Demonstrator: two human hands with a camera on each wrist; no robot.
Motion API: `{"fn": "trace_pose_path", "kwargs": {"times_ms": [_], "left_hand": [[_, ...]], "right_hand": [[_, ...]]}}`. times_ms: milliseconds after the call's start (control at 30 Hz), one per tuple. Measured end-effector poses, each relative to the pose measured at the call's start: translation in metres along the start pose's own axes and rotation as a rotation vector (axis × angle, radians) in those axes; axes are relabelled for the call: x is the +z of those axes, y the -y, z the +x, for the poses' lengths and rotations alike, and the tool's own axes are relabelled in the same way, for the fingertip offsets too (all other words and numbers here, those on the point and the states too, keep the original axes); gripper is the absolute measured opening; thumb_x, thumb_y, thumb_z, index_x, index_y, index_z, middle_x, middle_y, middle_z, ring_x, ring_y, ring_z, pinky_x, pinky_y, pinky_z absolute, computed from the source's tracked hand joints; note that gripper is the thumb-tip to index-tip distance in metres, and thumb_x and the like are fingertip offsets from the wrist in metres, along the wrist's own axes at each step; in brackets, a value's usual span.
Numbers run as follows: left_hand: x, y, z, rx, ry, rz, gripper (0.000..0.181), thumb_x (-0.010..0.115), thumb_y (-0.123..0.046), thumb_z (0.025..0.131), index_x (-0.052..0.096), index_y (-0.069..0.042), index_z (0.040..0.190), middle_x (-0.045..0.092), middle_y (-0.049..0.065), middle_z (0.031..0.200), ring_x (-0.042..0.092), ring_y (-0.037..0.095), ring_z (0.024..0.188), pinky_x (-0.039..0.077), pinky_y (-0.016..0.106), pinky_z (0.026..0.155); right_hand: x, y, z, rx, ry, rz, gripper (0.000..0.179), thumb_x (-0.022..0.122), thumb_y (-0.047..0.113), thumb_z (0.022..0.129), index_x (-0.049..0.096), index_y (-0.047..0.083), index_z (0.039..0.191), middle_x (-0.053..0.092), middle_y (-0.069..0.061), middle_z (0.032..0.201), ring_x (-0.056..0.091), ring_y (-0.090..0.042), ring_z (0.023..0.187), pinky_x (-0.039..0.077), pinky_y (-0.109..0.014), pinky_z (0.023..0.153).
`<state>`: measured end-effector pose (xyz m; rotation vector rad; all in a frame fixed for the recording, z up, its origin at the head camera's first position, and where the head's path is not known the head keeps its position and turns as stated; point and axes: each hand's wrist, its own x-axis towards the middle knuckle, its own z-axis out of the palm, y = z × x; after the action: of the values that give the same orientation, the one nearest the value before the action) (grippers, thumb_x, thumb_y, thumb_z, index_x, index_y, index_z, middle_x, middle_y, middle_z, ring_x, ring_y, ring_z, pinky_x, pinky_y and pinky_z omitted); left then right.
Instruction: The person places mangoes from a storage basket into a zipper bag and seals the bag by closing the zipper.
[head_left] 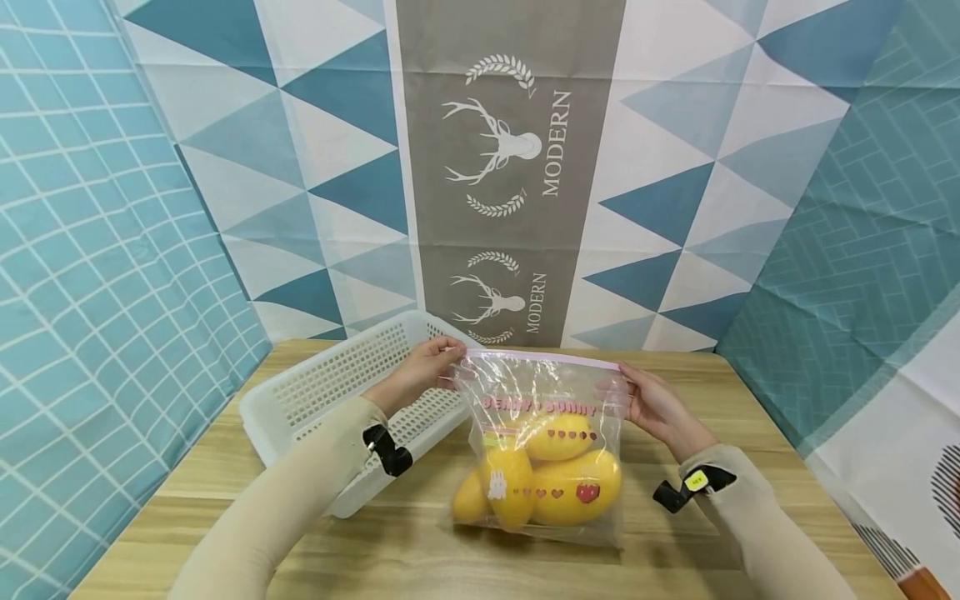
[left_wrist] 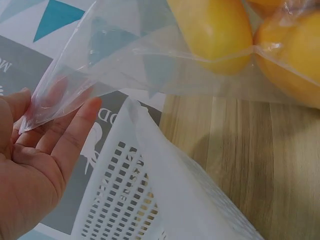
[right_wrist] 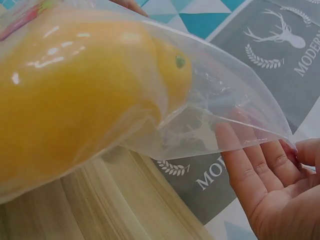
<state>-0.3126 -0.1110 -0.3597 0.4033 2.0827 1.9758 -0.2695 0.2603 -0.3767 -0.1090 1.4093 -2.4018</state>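
A clear zip bag point(head_left: 547, 383) with a pink top strip and printed hearts stands upright on the wooden table. Several yellow mangoes point(head_left: 576, 487) lie in its lower part; one mango point(right_wrist: 75, 95) looms large in the right wrist view. My left hand point(head_left: 429, 367) pinches the bag's top left corner between thumb and fingers. At the top right corner, my right hand point(head_left: 660, 408) does the same, and the strip is stretched straight between them. In the left wrist view, the left fingers point(left_wrist: 75, 132) spread behind the thin film, below the pinched edge.
Left of the bag sits a white perforated plastic basket point(head_left: 337, 383), its near end passing under my left forearm. The wooden table point(head_left: 420, 558) backs onto a patterned cloth point(head_left: 517, 208); blue tiled cloth point(head_left: 112, 250) hangs along the left side.
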Motion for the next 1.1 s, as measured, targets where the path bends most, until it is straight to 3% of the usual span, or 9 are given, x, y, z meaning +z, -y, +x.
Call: {"fn": "trace_pose_path", "kwargs": {"times_ms": [133,300,600,867,1100], "left_hand": [[-0.001,0.002,0.000,-0.004,-0.006,0.026,0.020,0.044,-0.012,0.106,0.055,0.002,0.114,0.065,0.004,0.093,0.067,0.015,0.079,0.057,0.035,0.074],[-0.003,0.005,0.002,0.000,-0.006,0.048,0.021,0.044,-0.012,0.106,0.055,0.002,0.116,0.065,0.004,0.094,0.066,0.015,0.081,0.055,0.046,0.082],[-0.006,0.012,0.007,-0.031,-0.017,0.041,0.025,0.042,-0.014,0.107,0.050,0.005,0.122,0.063,0.006,0.098,0.065,0.015,0.084,0.056,0.040,0.082],[-0.007,0.015,0.009,-0.064,-0.029,0.039,0.031,0.040,-0.013,0.107,0.044,0.008,0.130,0.057,0.013,0.111,0.062,0.017,0.091,0.045,0.056,0.099],[-0.010,0.012,0.008,-0.075,-0.026,0.039,0.033,0.039,-0.014,0.108,0.042,0.008,0.132,0.057,0.012,0.110,0.061,0.017,0.093,0.046,0.052,0.099]], "right_hand": [[-0.003,-0.001,0.001,0.009,-0.016,-0.004,0.037,0.031,0.025,0.110,0.063,0.009,0.099,0.074,-0.012,0.088,0.074,-0.022,0.082,0.059,-0.038,0.072],[-0.004,-0.003,0.003,0.007,-0.016,0.000,0.032,0.034,0.026,0.109,0.059,0.009,0.101,0.074,-0.012,0.090,0.074,-0.023,0.083,0.059,-0.038,0.073],[-0.007,-0.007,0.006,0.006,0.037,0.017,0.034,0.032,0.027,0.109,0.060,0.008,0.105,0.072,-0.013,0.096,0.073,-0.025,0.089,0.058,-0.038,0.079],[-0.007,-0.009,0.005,0.019,0.037,-0.004,0.037,0.030,0.030,0.110,0.059,0.007,0.106,0.071,-0.011,0.098,0.072,-0.023,0.092,0.057,-0.038,0.082],[-0.007,-0.006,0.003,0.015,0.059,-0.030,0.037,0.028,0.030,0.110,0.055,0.005,0.109,0.071,-0.011,0.100,0.072,-0.022,0.092,0.057,-0.038,0.082]]}}
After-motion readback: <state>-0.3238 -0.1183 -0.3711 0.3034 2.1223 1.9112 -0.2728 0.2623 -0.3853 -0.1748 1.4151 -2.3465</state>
